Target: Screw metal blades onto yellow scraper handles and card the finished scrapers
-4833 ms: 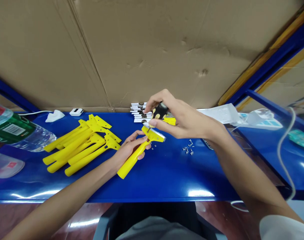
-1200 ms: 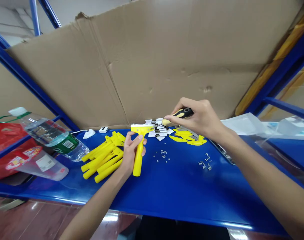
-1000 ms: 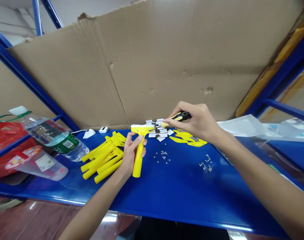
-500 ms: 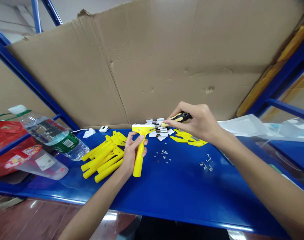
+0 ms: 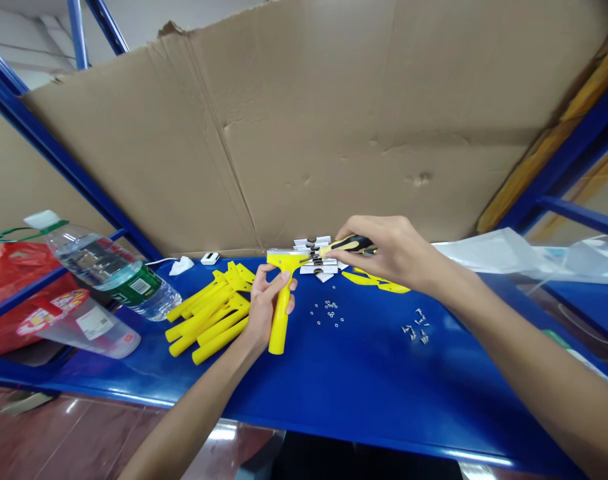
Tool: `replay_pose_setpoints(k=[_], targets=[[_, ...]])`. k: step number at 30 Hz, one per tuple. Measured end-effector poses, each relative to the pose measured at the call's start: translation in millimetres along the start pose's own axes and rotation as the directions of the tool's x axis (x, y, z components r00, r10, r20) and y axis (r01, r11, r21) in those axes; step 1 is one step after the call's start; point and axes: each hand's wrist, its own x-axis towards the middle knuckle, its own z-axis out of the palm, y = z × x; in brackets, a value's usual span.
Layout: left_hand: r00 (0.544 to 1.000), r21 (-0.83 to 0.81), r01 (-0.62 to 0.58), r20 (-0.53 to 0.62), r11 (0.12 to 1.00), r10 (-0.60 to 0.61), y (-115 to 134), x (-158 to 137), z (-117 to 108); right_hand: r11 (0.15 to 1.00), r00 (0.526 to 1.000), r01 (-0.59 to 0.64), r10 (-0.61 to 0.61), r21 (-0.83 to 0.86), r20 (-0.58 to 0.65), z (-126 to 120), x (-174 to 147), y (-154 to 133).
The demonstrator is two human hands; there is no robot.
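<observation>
Gripping yellow scraper (image 5: 279, 327) by the neck in left hand (image 5: 265, 301), above blue desk (image 5: 354, 387), wide head to the far side, handle end to the near side. Grasping black-and-yellow screwdriver (image 5: 353, 245) in right hand (image 5: 395, 248), shaft at right end of scraper head; can't tell if seated in a screw. Behind the shaft: white pieces (image 5: 309, 270). Just left of left hand: pile of yellow handles (image 5: 204, 307). Right of scraper: small rings (image 5: 331, 314), then loose screws (image 5: 424, 338). Far left: tilted water bottle (image 5: 117, 273).
</observation>
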Motion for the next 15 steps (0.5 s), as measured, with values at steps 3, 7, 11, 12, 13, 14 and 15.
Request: replay_pose_setpoints(k=[3, 7, 11, 12, 13, 14, 15], targets=[[1.000, 0.016, 0.003, 0.007, 1.000, -0.003, -1, 0, 0, 1.000, 1.000, -0.029, 0.029, 0.000, 0.003, 4, -1, 1], [1.000, 0.031, 0.017, -0.001, 0.999, -0.017, -1, 0, -1, 0.998, 0.998, -0.068, 0.068, 0.009, 0.006, 10, -2, 1], [1.000, 0.033, -0.019, -0.012, 0.999, 0.019, -4, 1, -1, 0.990, 0.991, -0.134, 0.133, -0.040, -0.023, 12, -3, 1], [1.000, 0.037, -0.026, -0.012, 0.999, 0.027, -4, 1, -1, 0.987, 0.988, -0.152, 0.151, -0.048, -0.023, 13, -3, 1], [0.999, 0.042, -0.031, -0.011, 0.999, 0.031, -5, 0, -1, 0.984, 0.986, -0.169, 0.168, -0.052, -0.020, 13, -3, 1], [0.999, 0.052, -0.031, -0.009, 0.998, 0.032, -5, 0, 0, 0.981, 0.983, -0.185, 0.184, -0.054, -0.020, 14, -3, 0], [1.000, 0.063, -0.029, -0.008, 0.998, 0.029, -4, -1, 1, 0.978, 0.979, -0.202, 0.201, -0.058, -0.024, 15, -2, -1]])
